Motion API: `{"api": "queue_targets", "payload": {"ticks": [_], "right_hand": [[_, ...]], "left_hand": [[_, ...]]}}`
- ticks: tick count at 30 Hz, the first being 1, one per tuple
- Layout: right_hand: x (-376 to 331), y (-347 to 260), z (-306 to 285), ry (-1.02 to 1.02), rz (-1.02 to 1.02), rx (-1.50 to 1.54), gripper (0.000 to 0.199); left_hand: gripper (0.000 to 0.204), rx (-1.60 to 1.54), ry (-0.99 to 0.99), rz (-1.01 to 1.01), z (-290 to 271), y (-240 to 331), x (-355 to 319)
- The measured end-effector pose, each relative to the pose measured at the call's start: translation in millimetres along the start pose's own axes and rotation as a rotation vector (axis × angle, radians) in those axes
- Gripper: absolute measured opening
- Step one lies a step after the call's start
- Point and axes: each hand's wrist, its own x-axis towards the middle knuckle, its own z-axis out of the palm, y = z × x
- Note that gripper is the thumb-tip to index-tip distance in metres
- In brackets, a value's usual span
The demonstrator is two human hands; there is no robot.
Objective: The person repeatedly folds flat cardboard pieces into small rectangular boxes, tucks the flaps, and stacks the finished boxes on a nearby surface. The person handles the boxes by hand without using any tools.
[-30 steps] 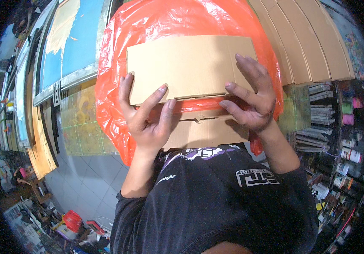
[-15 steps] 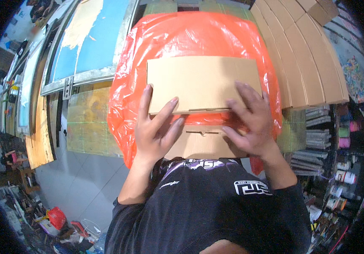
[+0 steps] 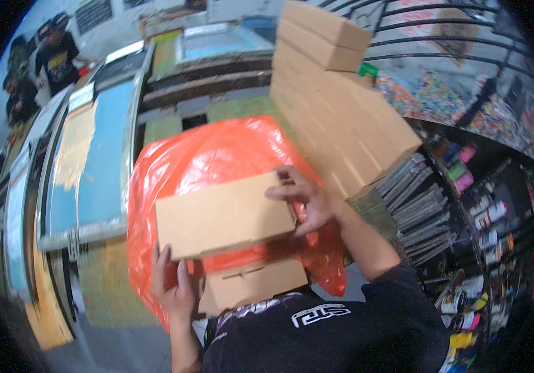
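Observation:
A closed brown cardboard box [image 3: 223, 214] lies flat on crumpled orange plastic sheeting [image 3: 217, 149]. My right hand [image 3: 309, 202] spans its right end, fingers bent over the top far corner and thumb low at the near side. At the near left corner is my left hand [image 3: 175, 289], its fingers spread and their tips by the box edge. Between the box and my shirt is another piece of brown cardboard [image 3: 257, 283] with a slotted edge; whether it joins the box I cannot tell.
Stacked brown cardboard boxes [image 3: 335, 124] stand at the right. Framed blue screens [image 3: 102, 168] are on the left. Shelves with bottles [image 3: 490, 214] and a pile of grey slats [image 3: 419, 205] lie beyond my right arm. People [image 3: 55, 59] are at the far left.
The view has swung up and to the right, showing more of the room. My right hand has shifted to the box's right end; my left hand has slid to its near left corner.

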Motion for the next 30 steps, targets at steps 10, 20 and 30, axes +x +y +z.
{"api": "queue_targets", "payload": {"ticks": [10, 20, 30], "right_hand": [[-53, -100, -92, 1.022, -0.001, -0.233, 0.081], [-95, -55, -177, 1.258, 0.394, -0.413, 0.064], [-95, -39, -176, 1.215, 0.463, -0.483, 0.062]], "left_hand": [[0.058, -0.342, -0.025, -0.176, 8, -6, -13], [0.057, -0.218, -0.055, -0.09, 11, -5, -10], [0.059, -0.194, -0.082, -0.123, 10, -2, -9]]}}
